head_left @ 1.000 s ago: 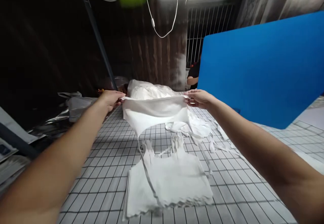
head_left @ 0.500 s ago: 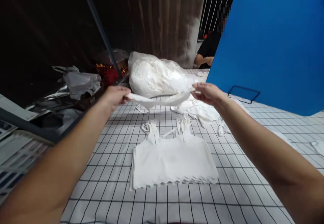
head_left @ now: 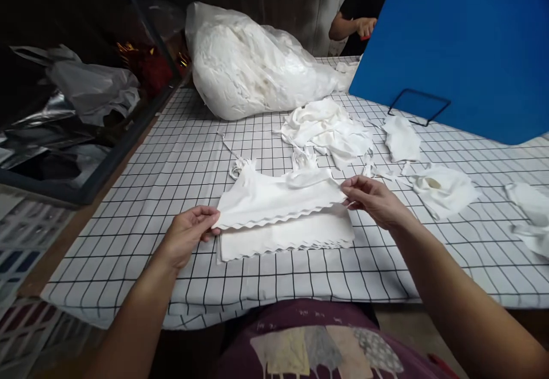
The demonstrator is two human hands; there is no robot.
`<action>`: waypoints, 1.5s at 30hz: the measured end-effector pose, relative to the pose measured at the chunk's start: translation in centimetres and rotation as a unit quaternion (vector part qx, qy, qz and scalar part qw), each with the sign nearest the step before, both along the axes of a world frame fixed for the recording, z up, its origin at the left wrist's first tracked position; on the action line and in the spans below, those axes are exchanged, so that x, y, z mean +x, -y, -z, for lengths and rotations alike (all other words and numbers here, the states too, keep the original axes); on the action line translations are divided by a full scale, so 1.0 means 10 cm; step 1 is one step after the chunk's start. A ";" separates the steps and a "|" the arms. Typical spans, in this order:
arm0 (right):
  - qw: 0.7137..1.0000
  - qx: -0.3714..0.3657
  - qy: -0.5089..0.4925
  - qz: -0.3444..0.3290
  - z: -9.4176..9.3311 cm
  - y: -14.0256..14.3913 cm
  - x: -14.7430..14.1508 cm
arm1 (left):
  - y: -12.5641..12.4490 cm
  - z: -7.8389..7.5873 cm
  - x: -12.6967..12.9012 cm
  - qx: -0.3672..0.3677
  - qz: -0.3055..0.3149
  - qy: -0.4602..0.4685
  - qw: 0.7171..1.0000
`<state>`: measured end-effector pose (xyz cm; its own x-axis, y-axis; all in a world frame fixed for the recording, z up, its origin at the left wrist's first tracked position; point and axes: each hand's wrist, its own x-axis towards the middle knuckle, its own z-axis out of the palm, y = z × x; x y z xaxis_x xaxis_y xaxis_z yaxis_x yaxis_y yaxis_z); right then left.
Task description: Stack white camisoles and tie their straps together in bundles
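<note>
A white camisole top (head_left: 274,197) with a scalloped hem is stretched between my two hands. My left hand (head_left: 191,233) pinches its lower left corner between thumb and fingers. At the opposite corner, my right hand (head_left: 369,196) pinches the hem's right end. Directly beneath lies a stack of similar white camisoles (head_left: 283,239), its scalloped edges showing below the held one. Thin straps (head_left: 242,167) bunch at the far end of the pile. Beyond it rests a crumpled heap of white garments (head_left: 326,127).
A large clear plastic bag (head_left: 257,64) stuffed with white cloth sits at the back of the checked tablecloth (head_left: 128,224). A blue panel (head_left: 463,42) stands at the right. More white garments (head_left: 446,190) lie right. Another person's hand (head_left: 366,27) shows behind the panel.
Both hands have come down and nearer with the camisole, from above the table's far part onto the stack. My view has tilted lower, so the table's front edge now shows.
</note>
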<state>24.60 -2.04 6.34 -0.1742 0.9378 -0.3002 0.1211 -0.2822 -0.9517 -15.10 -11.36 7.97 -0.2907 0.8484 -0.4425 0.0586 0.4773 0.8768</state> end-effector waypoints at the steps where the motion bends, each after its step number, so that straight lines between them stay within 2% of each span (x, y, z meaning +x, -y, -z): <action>1: 1.000 -0.004 0.013 -0.010 0.04 0.08 0.03 | 0.08 0.05 0.01 -0.010 0.013 -0.006 1.000; 4: 0.998 -0.023 0.039 -0.048 0.15 0.31 0.10 | 0.27 0.20 0.02 -0.020 0.054 -0.066 0.996; 6: 0.995 -0.010 0.073 -0.072 0.19 0.39 0.13 | 0.32 0.26 0.07 0.030 0.054 -0.205 0.977; 8: 0.983 0.046 0.159 -0.083 0.20 0.39 0.14 | 0.28 0.26 0.24 0.125 0.063 -0.375 0.916; 10: 0.949 0.142 0.272 -0.072 0.19 0.33 0.13 | 0.18 0.26 0.56 0.226 0.125 -0.469 0.844; 12: 0.902 0.244 0.351 -0.069 0.22 0.24 0.11 | 0.06 0.30 1.02 0.315 0.229 -0.457 0.799; 15: 0.848 0.343 0.391 -0.104 0.30 0.08 0.08 | -0.11 0.46 1.72 0.399 0.384 -0.407 0.727; 18: 0.810 0.392 0.417 -0.123 0.39 -0.04 0.07 | -0.20 0.65 2.15 0.403 0.438 -0.417 0.687; 22: 0.798 0.430 0.398 -0.143 0.46 -0.17 0.09 | -0.22 0.76 2.23 0.380 0.471 -0.441 0.663; 27: 0.781 0.457 0.392 -0.163 0.46 -0.34 0.05 | -0.21 0.73 2.16 0.365 0.491 -0.458 0.645; 29: 0.771 0.457 0.405 -0.179 0.43 -0.41 0.03 | -0.21 0.72 2.17 0.363 0.493 -0.461 0.642; 34: 0.760 0.454 0.373 -0.278 0.37 -0.50 0.07 | -0.21 0.70 2.19 0.362 0.486 -0.465 0.645; 37: 0.767 0.457 0.360 -0.271 0.42 -0.51 0.10 | -0.21 0.68 2.19 0.363 0.488 -0.469 0.641; 39: 0.778 0.452 0.357 -0.252 0.45 -0.52 0.09 | -0.22 0.66 2.18 0.361 0.491 -0.470 0.638; 41: 0.812 0.413 0.338 -0.237 0.43 -0.57 0.06 | -0.22 0.65 2.17 0.358 0.494 -0.469 0.638; 43: 0.866 0.325 0.296 -0.238 0.36 -0.65 0.02 | -0.23 0.65 2.16 0.356 0.497 -0.467 0.639; 45: 0.907 0.216 0.228 -0.279 0.28 -0.79 -0.01 | -0.23 0.65 2.16 0.355 0.499 -0.465 0.640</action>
